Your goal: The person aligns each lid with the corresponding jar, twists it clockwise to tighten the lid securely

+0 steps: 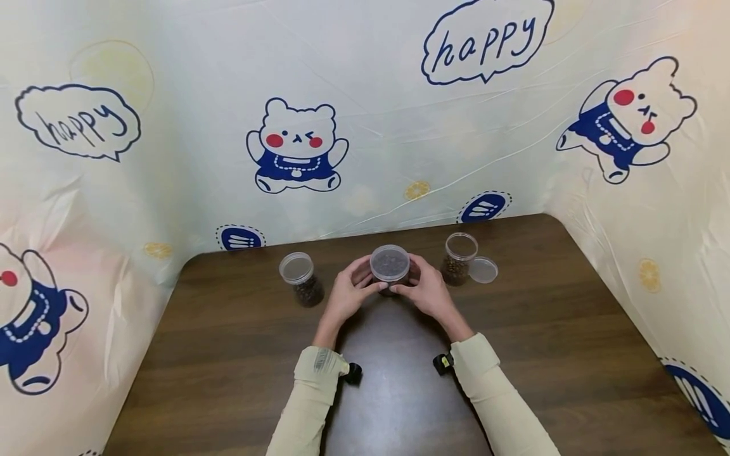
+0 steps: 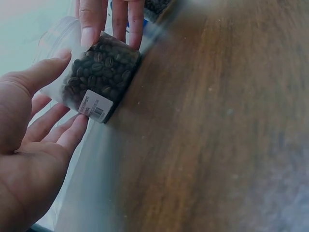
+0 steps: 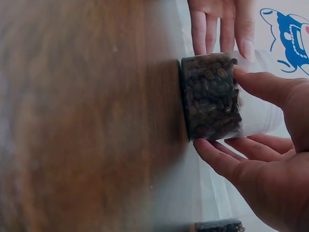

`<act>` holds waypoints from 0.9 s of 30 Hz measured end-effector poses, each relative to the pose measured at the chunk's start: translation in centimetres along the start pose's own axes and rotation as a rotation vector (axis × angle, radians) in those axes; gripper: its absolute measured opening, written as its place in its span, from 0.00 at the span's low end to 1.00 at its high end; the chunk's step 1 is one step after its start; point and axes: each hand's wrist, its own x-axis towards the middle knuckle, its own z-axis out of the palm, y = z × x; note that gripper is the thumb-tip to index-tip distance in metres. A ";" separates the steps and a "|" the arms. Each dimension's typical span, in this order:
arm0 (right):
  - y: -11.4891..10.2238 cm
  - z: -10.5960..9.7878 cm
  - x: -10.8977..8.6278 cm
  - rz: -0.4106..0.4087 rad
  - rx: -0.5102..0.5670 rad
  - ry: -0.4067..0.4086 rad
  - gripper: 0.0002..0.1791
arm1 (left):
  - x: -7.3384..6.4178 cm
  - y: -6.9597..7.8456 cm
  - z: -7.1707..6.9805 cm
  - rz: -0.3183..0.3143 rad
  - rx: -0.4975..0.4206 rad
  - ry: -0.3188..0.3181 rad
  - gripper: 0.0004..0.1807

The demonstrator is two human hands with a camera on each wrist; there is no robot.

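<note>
hands [image 1: 349, 292] [image 1: 428, 291] hold jar [image 1: 390, 265]; brown table [image 1: 228, 354]; walls [image 1: 382, 82] perhaps fabric

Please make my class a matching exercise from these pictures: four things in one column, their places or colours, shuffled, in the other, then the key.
Things
1. Middle jar
2. Loose lid
3. Table
4. Right sleeve

Places or colours
A. On the right, beside the open jar
B. Pale, close to cream
C. Between the left hand and the right hand
D. Dark brown

Right pairs: 1-C, 2-A, 3-D, 4-B
</note>
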 end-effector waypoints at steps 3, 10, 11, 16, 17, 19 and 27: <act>0.0 -0.1 0.1 0.004 0.003 -0.007 0.43 | 0.0 -0.2 0.0 -0.008 -0.004 0.000 0.38; 0.0 -0.1 0.3 0.003 0.007 -0.019 0.43 | -0.2 -0.1 -0.1 -0.021 -0.010 0.002 0.38; 0.0 -0.1 0.3 0.006 0.009 -0.020 0.43 | -0.2 0.0 -0.1 -0.022 -0.009 0.002 0.38; 0.0 -0.2 0.4 0.009 0.016 -0.028 0.43 | -0.2 -0.1 -0.1 -0.024 -0.010 0.006 0.38; 0.0 -0.1 0.5 0.010 0.018 -0.029 0.43 | -0.2 -0.1 -0.1 -0.025 -0.012 0.007 0.38; 0.1 -0.1 0.5 0.012 0.017 -0.032 0.43 | -0.2 -0.1 -0.1 -0.027 -0.016 0.010 0.38; 0.3 -0.1 0.4 0.019 0.008 -0.031 0.43 | -0.1 -0.1 0.0 -0.026 -0.024 0.002 0.38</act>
